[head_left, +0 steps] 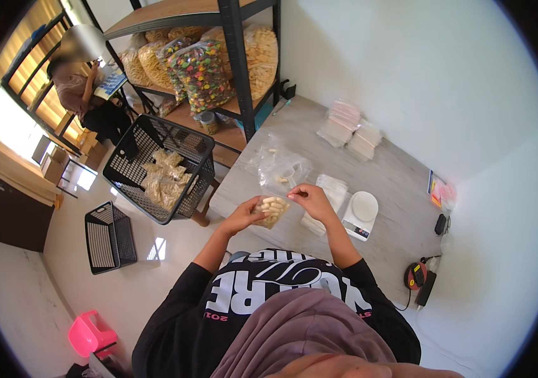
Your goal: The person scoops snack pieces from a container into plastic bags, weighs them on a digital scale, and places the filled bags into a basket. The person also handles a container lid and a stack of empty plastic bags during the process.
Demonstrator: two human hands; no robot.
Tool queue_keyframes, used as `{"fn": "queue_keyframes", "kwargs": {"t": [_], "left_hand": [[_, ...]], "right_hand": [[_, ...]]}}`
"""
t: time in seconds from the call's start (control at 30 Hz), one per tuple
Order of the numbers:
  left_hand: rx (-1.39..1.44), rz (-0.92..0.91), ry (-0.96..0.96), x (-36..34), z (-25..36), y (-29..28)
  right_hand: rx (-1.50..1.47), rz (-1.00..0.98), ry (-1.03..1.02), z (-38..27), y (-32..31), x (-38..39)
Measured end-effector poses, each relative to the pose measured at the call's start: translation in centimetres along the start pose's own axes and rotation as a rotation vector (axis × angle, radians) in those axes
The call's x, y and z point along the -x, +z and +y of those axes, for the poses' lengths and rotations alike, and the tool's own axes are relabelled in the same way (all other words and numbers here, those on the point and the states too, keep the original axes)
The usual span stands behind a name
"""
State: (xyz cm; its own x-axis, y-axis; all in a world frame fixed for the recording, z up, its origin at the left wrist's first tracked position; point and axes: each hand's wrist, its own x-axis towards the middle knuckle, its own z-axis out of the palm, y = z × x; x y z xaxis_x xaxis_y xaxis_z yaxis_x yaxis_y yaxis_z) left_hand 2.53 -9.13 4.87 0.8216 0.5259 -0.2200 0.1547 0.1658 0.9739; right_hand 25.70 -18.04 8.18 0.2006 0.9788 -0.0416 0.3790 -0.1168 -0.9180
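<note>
My left hand holds a small clear bag of pale oblong snacks above the table. My right hand pinches at the top corner of that bag. Just beyond lies a crumpled large clear bag with a few pale pieces in it. A stack of flat clear bags is beside my right hand, partly hidden by it, and a white digital scale stands to its right.
A black basket of filled bags stands at left, another basket and pink stool on the floor. Shelving holds large snack sacks behind; a person is beyond. More bag stacks, cables and a red-black device are on the table.
</note>
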Motion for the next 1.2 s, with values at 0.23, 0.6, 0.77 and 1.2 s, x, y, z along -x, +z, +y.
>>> {"fn": "queue_keyframes", "kwargs": {"t": [0.23,0.6,0.77,1.2], "left_hand": [[-0.245,0.327,0.204,-4.7,-0.6,4.3],[0.124,0.094,-0.338,-7.8,-1.6,7.6],[0.238,0.097,-0.429,-8.1,-3.7,6.9],[0.219,0.078,-0.437,-8.8,-4.0,6.4]], "right_hand": [[-0.038,0.185,0.069,4.5,-1.8,2.6],[0.068,0.25,0.099,5.3,-0.4,4.8],[0.079,0.198,0.092,8.5,1.9,4.4],[0.013,0.141,0.156,7.8,0.9,3.5]]}}
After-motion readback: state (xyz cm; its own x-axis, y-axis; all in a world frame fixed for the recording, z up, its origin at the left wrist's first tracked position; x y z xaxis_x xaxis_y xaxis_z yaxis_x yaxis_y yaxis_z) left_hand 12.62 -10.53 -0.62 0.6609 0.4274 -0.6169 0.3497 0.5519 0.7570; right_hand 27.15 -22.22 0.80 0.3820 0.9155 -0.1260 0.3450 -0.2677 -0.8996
